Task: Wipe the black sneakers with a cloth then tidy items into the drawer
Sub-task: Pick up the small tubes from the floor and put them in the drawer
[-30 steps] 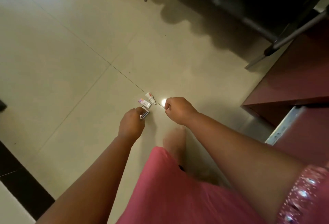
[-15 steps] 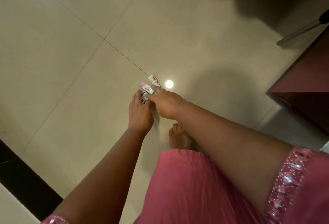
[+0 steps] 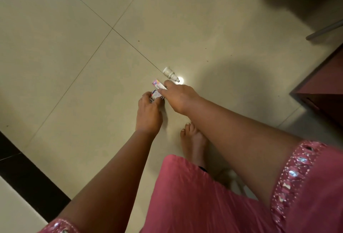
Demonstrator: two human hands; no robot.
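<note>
Small boxes (image 3: 156, 97) and (image 3: 158, 85) are being gathered off the floor: left hand (image 3: 148, 114) grips one, right hand (image 3: 179, 97) pinches the other; dropper bottle (image 3: 169, 73) remains; nothing reaches the drawer yet

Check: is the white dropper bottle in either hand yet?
No. The white dropper bottle lies alone on the floor tile, beyond the right hand and left hand.

Beige floor tiles (image 3: 55, 47); white dropper btl (image 3: 169, 73); pink sequinned dress (image 3: 204, 205).
</note>
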